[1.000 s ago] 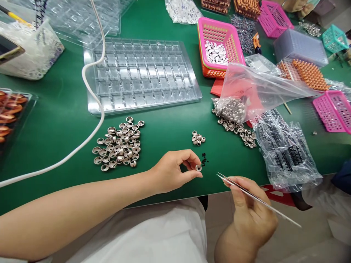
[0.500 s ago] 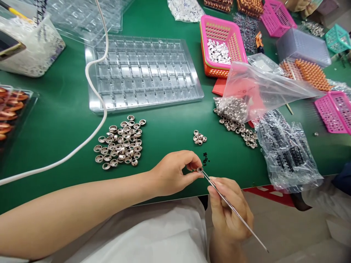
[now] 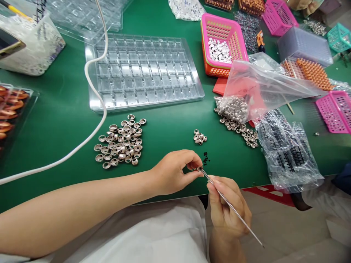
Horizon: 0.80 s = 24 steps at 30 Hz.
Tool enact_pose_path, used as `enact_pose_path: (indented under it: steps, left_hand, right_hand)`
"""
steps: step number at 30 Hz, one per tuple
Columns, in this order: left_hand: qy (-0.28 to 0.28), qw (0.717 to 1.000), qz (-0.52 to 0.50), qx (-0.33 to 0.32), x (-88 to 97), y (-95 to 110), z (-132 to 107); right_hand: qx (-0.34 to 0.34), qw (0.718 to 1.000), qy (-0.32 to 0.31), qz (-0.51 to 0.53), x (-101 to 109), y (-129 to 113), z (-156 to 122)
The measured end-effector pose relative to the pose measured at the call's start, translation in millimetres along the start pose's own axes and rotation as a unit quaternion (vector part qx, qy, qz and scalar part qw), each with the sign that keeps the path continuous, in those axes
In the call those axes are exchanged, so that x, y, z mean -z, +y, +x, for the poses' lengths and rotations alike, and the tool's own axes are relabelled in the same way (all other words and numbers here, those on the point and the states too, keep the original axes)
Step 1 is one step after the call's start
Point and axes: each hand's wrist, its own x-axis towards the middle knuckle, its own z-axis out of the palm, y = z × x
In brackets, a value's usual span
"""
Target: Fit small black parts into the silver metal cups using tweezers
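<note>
Between the thumb and forefinger of my left hand (image 3: 175, 171) sits a small silver ring-like metal part (image 3: 200, 168). My right hand (image 3: 230, 204) grips a pair of thin metal tweezers (image 3: 233, 209), whose tips reach into or against that part; which, I cannot tell. Tiny black pieces (image 3: 205, 157) lie on the green table just beyond the fingertips. Further back is a small cluster of silver metal parts (image 3: 199, 137). A larger group of similar hollow parts (image 3: 120, 144) is spread out left of my left hand.
A clear compartment tray (image 3: 145, 73) lies ahead, with a white cable (image 3: 90, 78) crossing its left side. Pink baskets (image 3: 226, 22), a plastic bag of silver parts (image 3: 233, 109) and bagged black pieces (image 3: 287, 153) stand to the right. A white tub (image 3: 52, 44) is at far left.
The tweezers and my right hand have shifted very slightly, the rear end of the tweezers moving up and left. My left hand keeps its hold on the metal part.
</note>
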Motion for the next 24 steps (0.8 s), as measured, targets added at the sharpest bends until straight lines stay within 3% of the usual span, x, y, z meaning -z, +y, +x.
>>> enact_pose_path:
  steps: [24]
  left_hand:
    - [-0.011, 0.999, -0.015, 0.027, 0.0, 0.5, 1.4]
  right_hand:
    - [-0.001, 1.0, -0.006, -0.001, 2.4, 4.3, 1.0]
